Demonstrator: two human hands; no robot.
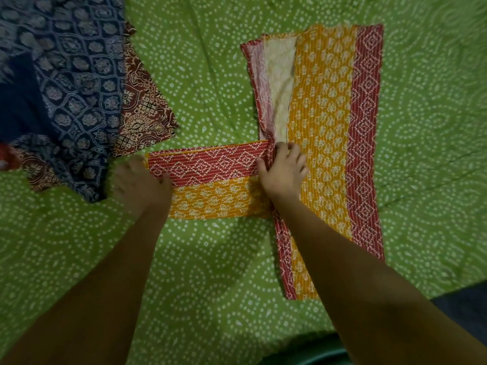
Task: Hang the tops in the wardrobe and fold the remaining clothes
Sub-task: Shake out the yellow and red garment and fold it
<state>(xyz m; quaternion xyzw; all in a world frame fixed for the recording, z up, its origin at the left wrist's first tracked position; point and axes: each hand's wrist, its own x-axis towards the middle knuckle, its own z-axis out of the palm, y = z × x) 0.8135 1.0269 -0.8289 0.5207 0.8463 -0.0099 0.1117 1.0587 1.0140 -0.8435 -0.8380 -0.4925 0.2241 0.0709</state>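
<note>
A person is folding a yellow and red printed garment (324,122) that is lying flat on a green dotted bedspread (210,75) — it is filling the centre and right of the frame, its long body running top to bottom and one part, seemingly a sleeve (210,180), sticking out sideways toward the left. The left hand (139,185) is resting on the outer end of that sleeve, thumb on the red border; it is blurred, and I cannot tell whether the grip is pinching the cloth or only pressing it. The right hand (283,167) is lying where the sleeve meets the body, fingers spread and fairly straight, thumb touching the red border — an open grip, pressing down, not clasping.

In the upper left of the frame a heap of blue and maroon printed clothes (73,88) is waiting, apart from the garment.

The step in hand is most likely folding the sleeve inward. The next move probably calls for the left hand to carry the sleeve end across onto the body while the right is holding the crease line steady.
</note>
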